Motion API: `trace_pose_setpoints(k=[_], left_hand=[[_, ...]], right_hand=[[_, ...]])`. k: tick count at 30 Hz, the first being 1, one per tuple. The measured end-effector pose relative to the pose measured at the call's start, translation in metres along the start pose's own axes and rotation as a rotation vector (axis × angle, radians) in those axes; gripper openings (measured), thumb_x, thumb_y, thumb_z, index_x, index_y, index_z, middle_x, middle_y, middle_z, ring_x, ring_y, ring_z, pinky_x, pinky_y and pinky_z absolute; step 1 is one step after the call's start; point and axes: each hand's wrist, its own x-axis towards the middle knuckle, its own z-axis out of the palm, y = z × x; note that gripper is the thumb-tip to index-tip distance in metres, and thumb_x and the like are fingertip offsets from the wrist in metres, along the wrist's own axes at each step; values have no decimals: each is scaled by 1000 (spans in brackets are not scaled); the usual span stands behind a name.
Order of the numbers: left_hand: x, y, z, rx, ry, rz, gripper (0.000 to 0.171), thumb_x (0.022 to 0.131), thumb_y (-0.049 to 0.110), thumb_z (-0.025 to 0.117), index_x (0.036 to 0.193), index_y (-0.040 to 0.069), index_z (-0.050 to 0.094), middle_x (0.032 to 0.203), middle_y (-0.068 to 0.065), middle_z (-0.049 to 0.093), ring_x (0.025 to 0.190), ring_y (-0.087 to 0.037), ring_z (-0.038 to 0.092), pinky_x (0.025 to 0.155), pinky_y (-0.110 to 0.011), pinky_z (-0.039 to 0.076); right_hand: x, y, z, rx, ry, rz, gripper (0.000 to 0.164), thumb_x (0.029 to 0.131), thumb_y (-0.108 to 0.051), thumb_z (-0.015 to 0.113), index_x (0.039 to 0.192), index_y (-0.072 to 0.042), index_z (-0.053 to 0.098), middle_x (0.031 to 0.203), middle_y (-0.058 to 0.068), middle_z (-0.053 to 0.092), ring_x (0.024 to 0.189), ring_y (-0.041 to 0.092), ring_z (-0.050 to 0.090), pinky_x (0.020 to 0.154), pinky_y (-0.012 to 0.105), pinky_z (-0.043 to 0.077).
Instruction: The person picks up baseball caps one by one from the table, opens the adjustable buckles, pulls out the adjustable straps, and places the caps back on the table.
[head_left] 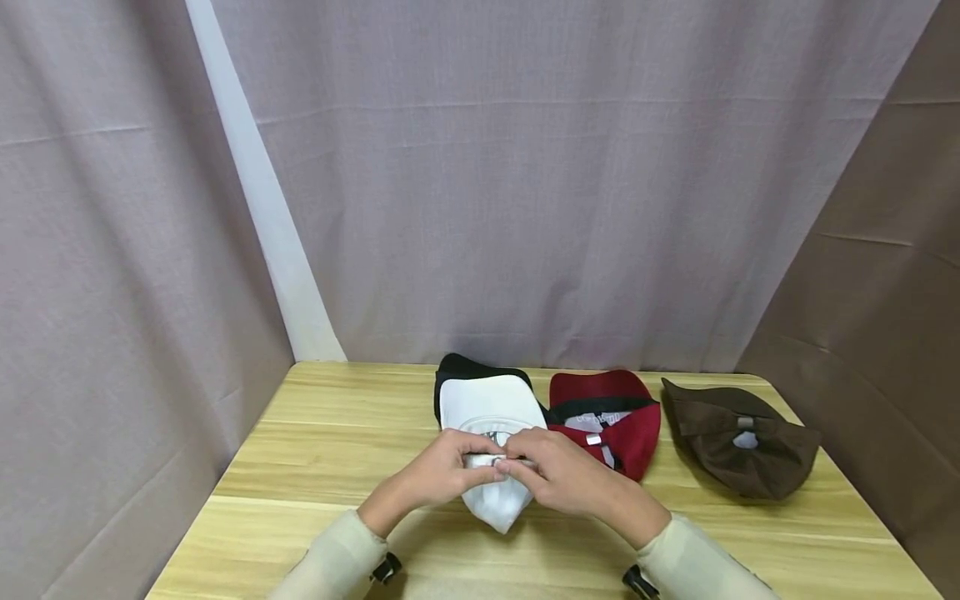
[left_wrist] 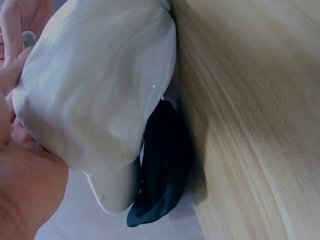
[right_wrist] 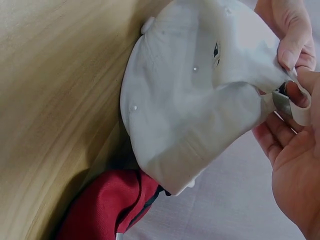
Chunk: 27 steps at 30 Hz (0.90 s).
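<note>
A white baseball cap (head_left: 491, 400) lies with its brim toward the back and its back strap toward me. At that strap my left hand (head_left: 441, 471) and right hand (head_left: 566, 471) meet, fingertips touching. In the right wrist view the strap runs through a metal buckle (right_wrist: 281, 103) and forms a loop, with my right hand's fingers around it. My left hand pinches the cap's edge beside the buckle. The crown of the white cap (left_wrist: 100, 85) fills much of the left wrist view, and a black cap (left_wrist: 162, 160) shows beyond it.
The black cap (head_left: 465, 365) lies partly under the white one at the back. To the right are a red cap (head_left: 633, 437) with a metal buckle and a dark brown cap (head_left: 780, 454). A wooden table (head_left: 315, 450) carries them all, with grey curtains (head_left: 525, 208) behind.
</note>
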Motion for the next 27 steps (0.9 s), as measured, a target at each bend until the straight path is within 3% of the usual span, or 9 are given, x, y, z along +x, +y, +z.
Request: trace_pose_setpoints(k=[7,16,27], left_hand=[[0,2,2,29,15,8,17,102,29,74,109,16,82,108,1,83,98,3,68,92,-21,57],[-2,3,2,17,28,-23,14,100,25,76,109,16,82,106,3,82,96,3,67,91,-21,56],[-3,5,1,2,13,14,16,101,29,76,109,18,82,105,3,83,97,3,69,92,-22,57]], right_hand=[[3,-4,0,-51,18,46,33,103,-44,69,78,-29,54,71,-19,43,73,-2,45,66,17,40],[5,-6,3,-84,33,30,30,103,-31,70,78,-27,54,70,-18,45,73,-1,46,67,17,40],[4,-4,1,-27,7,-7,28,105,-26,69,80,-26,54,72,-17,46,75,-2,46,68,15,40]])
